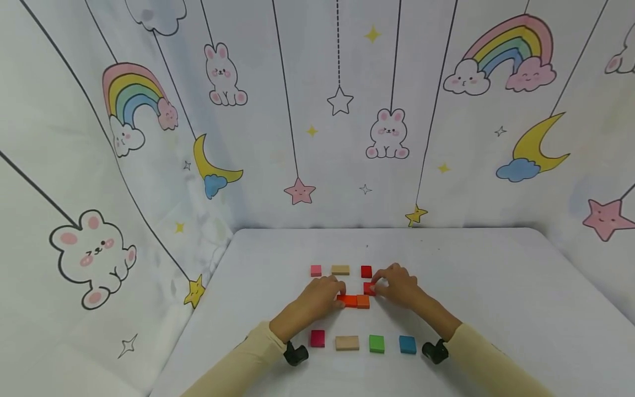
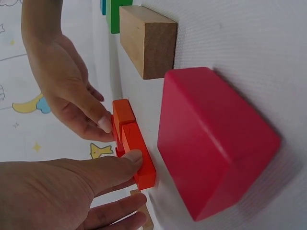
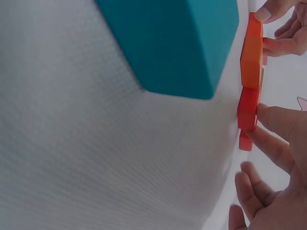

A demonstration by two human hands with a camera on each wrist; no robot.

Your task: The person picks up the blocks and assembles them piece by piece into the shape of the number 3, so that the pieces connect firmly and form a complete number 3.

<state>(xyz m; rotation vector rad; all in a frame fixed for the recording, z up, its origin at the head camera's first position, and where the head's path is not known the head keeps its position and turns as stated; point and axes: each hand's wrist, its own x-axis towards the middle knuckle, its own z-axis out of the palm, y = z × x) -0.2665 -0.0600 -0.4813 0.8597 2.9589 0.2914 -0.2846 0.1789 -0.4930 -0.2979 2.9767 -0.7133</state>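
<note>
My left hand (image 1: 321, 295) pinches a long orange-red block (image 1: 349, 301) lying flat on the table, the thumb on its near side (image 2: 136, 151). An orange block (image 1: 363, 301) touches that block's right end. With thumb and finger, my right hand (image 1: 398, 284) pinches a red block (image 1: 369, 289) just behind the orange one. In the right wrist view this red block (image 3: 248, 108) sits against the orange block (image 3: 252, 62). A second red block (image 1: 366, 272) stands a little farther back, near the right fingertips.
Behind the hands are a pink block (image 1: 316, 271) and a wooden block (image 1: 340, 270). Nearer the front, a crimson block (image 1: 317, 338), a wooden block (image 1: 346, 343), a green block (image 1: 376, 344) and a blue block (image 1: 408, 344) form a spaced row. A printed curtain (image 1: 268, 138) borders the white table (image 1: 471, 264).
</note>
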